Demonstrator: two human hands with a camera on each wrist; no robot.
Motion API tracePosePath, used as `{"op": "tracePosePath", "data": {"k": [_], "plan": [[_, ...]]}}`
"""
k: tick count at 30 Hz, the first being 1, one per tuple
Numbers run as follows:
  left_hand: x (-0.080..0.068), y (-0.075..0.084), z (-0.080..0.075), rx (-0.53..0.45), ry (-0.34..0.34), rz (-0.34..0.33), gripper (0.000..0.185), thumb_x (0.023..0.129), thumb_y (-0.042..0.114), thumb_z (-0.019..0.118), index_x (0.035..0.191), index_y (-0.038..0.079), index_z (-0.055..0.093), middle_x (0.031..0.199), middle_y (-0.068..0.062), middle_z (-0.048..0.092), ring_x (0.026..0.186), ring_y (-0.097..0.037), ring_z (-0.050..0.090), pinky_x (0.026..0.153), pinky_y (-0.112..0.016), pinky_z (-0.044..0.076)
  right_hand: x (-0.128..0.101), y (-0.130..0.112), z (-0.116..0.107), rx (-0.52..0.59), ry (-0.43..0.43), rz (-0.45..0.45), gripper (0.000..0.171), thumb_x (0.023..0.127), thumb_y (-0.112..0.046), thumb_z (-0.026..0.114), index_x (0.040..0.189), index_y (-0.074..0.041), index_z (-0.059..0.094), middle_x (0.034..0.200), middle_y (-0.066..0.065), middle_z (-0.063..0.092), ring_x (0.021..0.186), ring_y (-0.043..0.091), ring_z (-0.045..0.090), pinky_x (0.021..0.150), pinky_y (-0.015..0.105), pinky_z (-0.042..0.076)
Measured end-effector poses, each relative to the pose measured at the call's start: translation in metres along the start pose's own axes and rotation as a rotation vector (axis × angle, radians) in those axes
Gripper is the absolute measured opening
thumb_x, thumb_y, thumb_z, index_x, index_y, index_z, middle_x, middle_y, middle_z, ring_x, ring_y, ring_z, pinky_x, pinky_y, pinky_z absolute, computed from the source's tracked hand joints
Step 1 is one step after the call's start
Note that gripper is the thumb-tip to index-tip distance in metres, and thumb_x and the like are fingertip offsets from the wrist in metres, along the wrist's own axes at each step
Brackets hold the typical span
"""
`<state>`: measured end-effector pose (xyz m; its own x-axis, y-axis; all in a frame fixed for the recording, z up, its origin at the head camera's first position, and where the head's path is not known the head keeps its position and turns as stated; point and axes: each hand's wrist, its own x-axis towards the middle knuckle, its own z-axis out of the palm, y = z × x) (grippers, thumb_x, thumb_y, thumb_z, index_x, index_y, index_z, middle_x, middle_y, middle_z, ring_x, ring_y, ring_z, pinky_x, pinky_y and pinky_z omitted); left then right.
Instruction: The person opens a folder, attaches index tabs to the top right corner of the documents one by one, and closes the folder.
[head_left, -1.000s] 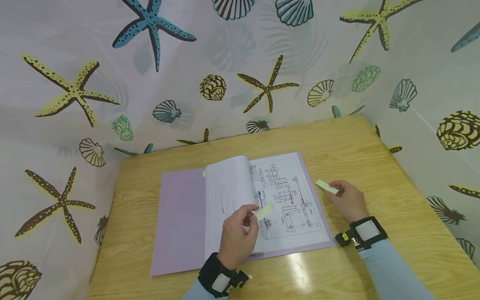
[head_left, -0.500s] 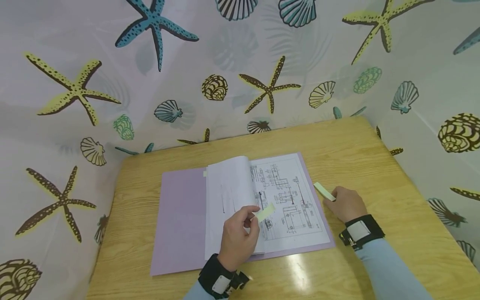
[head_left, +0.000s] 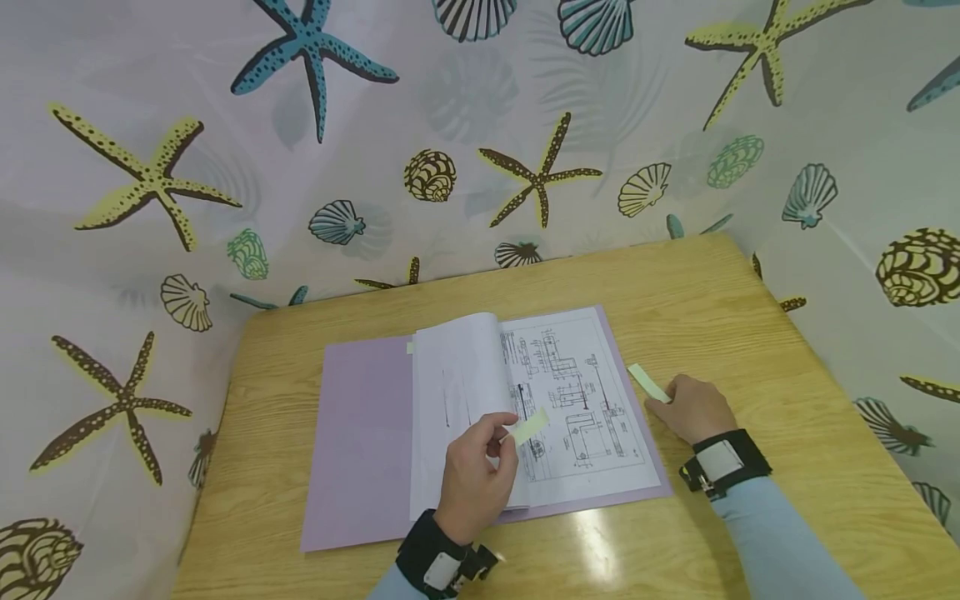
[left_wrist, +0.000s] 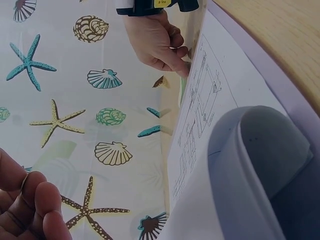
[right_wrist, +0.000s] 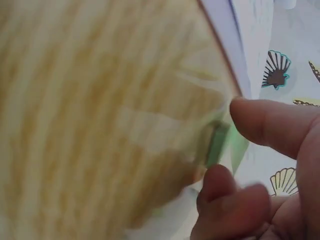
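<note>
Pinching pale green paper sticky tab (head_left: 529,427) in our left hand (head_left: 474,475); right hand (head_left: 692,408) grips green sticky pad (head_left: 648,383), long axis angled away, right of drawing page (head_left: 577,400).

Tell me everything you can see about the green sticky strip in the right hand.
The green sticky strip is a pale green, narrow paper-like rectangle. The right hand pinches its near end between thumb and fingers. It lies low over the wooden table, angled away to the upper left, just right of the purple folder. Whether it touches the table is unclear.
</note>
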<state>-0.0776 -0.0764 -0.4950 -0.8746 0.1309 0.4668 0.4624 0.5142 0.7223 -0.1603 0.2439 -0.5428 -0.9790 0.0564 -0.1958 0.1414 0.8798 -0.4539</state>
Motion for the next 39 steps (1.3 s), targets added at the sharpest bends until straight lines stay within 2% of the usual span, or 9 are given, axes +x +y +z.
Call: {"op": "tracePosePath", "data": {"k": [5,8,13,19,22,24,32,35,39], "plan": [[0.000,0.002,0.000,0.000,0.002,-0.003,0.023,0.087,-0.003,0.056,0.107,0.004,0.065,0.076,0.005,0.061,0.064,-0.003,0.054,0.059,-0.018,0.048,-0.007,-0.008,-0.011,0.040,-0.020,0.006,0.063,0.092,-0.040,0.059,0.122,0.013,0.043,0.061,0.009,0.049,0.048,0.021,0.048,0.041,0.030,0.034],[0.000,0.002,0.001,0.010,0.014,0.005,0.024,0.086,-0.005,0.058,0.106,0.004,0.065,0.074,0.005,0.060,0.063,-0.002,0.054,0.059,-0.018,0.049,-0.014,-0.020,-0.019,0.066,0.018,-0.077,0.059,0.093,-0.039,0.060,0.125,0.009,0.044,0.062,0.008,0.050,0.047,0.019,0.047,0.041,0.029,0.035],[0.000,0.001,0.002,0.007,0.019,0.009,0.025,0.085,-0.006,0.058,0.106,0.005,0.065,0.074,0.005,0.060,0.063,-0.002,0.054,0.059,-0.018,0.049,-0.033,-0.055,-0.028,0.076,0.129,-0.336,0.036,0.086,-0.024,0.072,0.110,-0.003,0.056,0.069,0.003,0.054,0.052,0.014,0.045,0.044,0.027,0.037],[0.001,0.002,0.002,-0.006,0.005,0.007,0.024,0.087,-0.002,0.056,0.109,0.006,0.064,0.075,0.005,0.059,0.064,-0.002,0.054,0.058,-0.017,0.048,-0.057,-0.095,-0.022,0.090,0.305,-0.764,0.026,0.074,-0.014,0.082,0.091,-0.011,0.062,0.072,-0.007,0.056,0.060,0.005,0.047,0.050,0.019,0.042],[0.001,0.002,0.003,0.003,0.001,0.019,0.024,0.088,-0.002,0.056,0.110,0.005,0.063,0.076,0.005,0.059,0.065,-0.003,0.055,0.058,-0.017,0.048,-0.065,-0.109,-0.013,0.142,0.319,-0.947,0.025,0.073,-0.011,0.082,0.090,-0.011,0.063,0.077,-0.006,0.061,0.062,0.003,0.051,0.055,0.016,0.046],[0.002,0.002,0.004,0.008,-0.001,0.027,0.025,0.087,-0.001,0.057,0.110,0.005,0.063,0.076,0.005,0.059,0.065,-0.003,0.055,0.058,-0.016,0.048,-0.069,-0.116,-0.006,0.171,0.303,-1.014,0.026,0.074,-0.011,0.081,0.094,-0.010,0.064,0.081,-0.005,0.064,0.064,0.002,0.054,0.058,0.015,0.047],[0.003,0.007,0.008,0.021,0.015,0.067,0.042,0.084,-0.002,0.059,0.125,0.002,0.053,0.076,0.005,0.060,0.056,0.000,0.047,0.054,-0.013,0.043,-0.078,-0.131,0.016,0.159,0.273,-1.043,0.048,0.075,-0.011,0.080,0.119,-0.006,0.061,0.079,-0.005,0.061,0.065,0.007,0.056,0.059,0.014,0.046],[0.003,0.010,0.010,0.021,0.019,0.087,0.046,0.083,-0.001,0.058,0.128,0.002,0.049,0.074,0.005,0.060,0.052,-0.001,0.044,0.050,-0.011,0.038,-0.078,-0.133,0.023,0.147,0.291,-1.030,0.046,0.075,-0.010,0.078,0.118,-0.005,0.061,0.076,-0.006,0.058,0.063,0.007,0.054,0.056,0.014,0.044],[0.003,0.012,0.012,0.005,0.025,0.114,0.047,0.082,-0.002,0.058,0.128,0.002,0.050,0.074,0.004,0.060,0.050,-0.005,0.047,0.048,-0.009,0.036,-0.078,-0.135,0.028,0.166,0.299,-1.022,0.031,0.079,-0.008,0.074,0.108,-0.008,0.062,0.074,-0.006,0.059,0.062,0.006,0.053,0.056,0.014,0.044]]}}
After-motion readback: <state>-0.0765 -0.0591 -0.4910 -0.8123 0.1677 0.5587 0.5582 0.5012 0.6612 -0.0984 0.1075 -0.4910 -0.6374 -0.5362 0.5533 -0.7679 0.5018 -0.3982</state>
